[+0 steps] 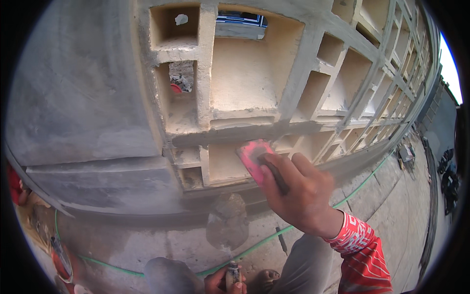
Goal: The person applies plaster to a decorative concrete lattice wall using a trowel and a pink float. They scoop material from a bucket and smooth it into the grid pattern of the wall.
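Observation:
My right hand (306, 193) grips the dark handle of a pink plastering float (249, 159). The float is tilted against the decorative block wall (247, 73), just under a band of wet grey mortar (220, 134). Low in the picture, my left hand (214, 282) is closed around the handle of a trowel (227, 223). Its rounded grey blade points toward the wall's foot, above the ground. The left hand is partly cut off by the lower edge.
A smooth grey plastered panel (88, 98) stands at the left. Along the concrete ground (382, 196) runs a green hose (360, 186). An orange-red container (61, 262) is at the lower left, near another person's partly visible body (19, 188). Dark items (448, 171) lie at the far right.

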A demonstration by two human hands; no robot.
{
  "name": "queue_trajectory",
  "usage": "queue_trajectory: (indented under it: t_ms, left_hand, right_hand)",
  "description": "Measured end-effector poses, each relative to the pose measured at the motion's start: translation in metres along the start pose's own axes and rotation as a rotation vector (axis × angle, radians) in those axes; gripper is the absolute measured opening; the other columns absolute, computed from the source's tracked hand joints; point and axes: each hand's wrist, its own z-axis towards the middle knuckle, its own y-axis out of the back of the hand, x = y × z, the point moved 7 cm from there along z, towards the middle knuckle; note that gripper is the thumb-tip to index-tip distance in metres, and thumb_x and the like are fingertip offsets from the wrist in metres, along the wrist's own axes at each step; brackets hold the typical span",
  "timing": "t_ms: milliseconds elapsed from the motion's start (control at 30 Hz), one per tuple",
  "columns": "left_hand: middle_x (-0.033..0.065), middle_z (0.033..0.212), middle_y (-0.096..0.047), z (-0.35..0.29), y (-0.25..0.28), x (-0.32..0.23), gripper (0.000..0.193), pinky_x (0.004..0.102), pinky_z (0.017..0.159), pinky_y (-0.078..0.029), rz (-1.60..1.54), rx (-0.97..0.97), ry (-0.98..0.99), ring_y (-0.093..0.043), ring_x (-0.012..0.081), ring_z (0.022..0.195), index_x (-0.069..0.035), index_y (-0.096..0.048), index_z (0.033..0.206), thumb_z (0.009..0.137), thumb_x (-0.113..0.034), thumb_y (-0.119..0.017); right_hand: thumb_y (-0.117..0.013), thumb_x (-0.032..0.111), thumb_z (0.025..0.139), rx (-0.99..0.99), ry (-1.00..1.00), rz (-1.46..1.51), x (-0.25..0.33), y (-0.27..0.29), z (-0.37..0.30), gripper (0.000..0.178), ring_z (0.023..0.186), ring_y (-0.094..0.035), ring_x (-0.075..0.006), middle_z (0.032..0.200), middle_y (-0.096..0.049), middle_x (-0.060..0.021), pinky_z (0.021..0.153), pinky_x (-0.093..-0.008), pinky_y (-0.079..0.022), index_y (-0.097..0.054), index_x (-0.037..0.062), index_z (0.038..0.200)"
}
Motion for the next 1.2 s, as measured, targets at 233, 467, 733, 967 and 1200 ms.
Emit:
queue_trajectory:
  t_ms: [233, 467, 733, 967, 1200]
  left_hand:
    - [0.0067, 0.076, -0.062, 0.005, -0.003, -0.026, 0.026, 0.0273, 0.054, -0.048, -0.044, 0.051, 0.001, -0.058, 0.0129, 0.059, -0.001, -0.056, 0.108, 0.099, -0.025, -0.063]
    - [0.0054, 0.076, -0.06, 0.0, -0.003, -0.032, 0.03, 0.0267, 0.052, -0.047, -0.176, -0.023, 0.036, -0.057, 0.0125, 0.058, -0.001, -0.056, 0.108, 0.097, -0.027, -0.065]
    - [0.0049, 0.078, -0.059, -0.002, 0.001, -0.026, 0.032, 0.0262, 0.05, -0.046, -0.159, -0.043, 0.068, -0.056, 0.0118, 0.058, -0.002, -0.055, 0.11, 0.096, -0.028, -0.066]
    - [0.0052, 0.078, -0.06, 0.0, 0.002, -0.026, 0.031, 0.0267, 0.05, -0.047, -0.222, -0.015, 0.073, -0.057, 0.0122, 0.058, -0.002, -0.055, 0.109, 0.096, -0.028, -0.067]
    - [0.0052, 0.077, -0.06, -0.003, 0.008, -0.004, 0.029, 0.0268, 0.05, -0.047, -0.057, -0.011, 0.077, -0.058, 0.0126, 0.058, -0.001, -0.055, 0.109, 0.097, -0.025, -0.065]
  right_hand:
    - [-0.07, 0.021, 0.088, -0.102, -0.222, 0.021, 0.011, -0.012, -0.005, 0.019, 0.046, -0.055, -0.0189, 0.072, -0.054, -0.0029, 0.041, -0.0325, -0.043, -0.07, 0.0102, 0.104]
    - [-0.071, 0.017, 0.086, -0.164, -0.315, -0.107, 0.027, -0.025, -0.021, 0.023, 0.049, -0.058, -0.0205, 0.076, -0.058, -0.0041, 0.044, -0.0327, -0.044, -0.071, 0.0104, 0.108]
    - [-0.074, 0.016, 0.082, -0.251, -0.203, -0.292, 0.037, -0.033, -0.03, 0.027, 0.046, -0.053, -0.0168, 0.069, -0.051, -0.0022, 0.042, -0.0298, -0.041, -0.074, 0.0106, 0.108]
    - [-0.076, 0.017, 0.079, -0.283, -0.158, -0.403, 0.046, -0.026, -0.036, 0.029, 0.041, -0.047, -0.0147, 0.062, -0.046, -0.0009, 0.039, -0.03, -0.037, -0.075, 0.0091, 0.108]
    - [-0.08, 0.02, 0.084, -0.297, 0.051, -0.253, 0.022, -0.002, -0.076, 0.031, 0.044, -0.044, -0.0121, 0.064, -0.054, -0.0027, 0.038, -0.0282, -0.032, -0.073, 0.0026, 0.109]
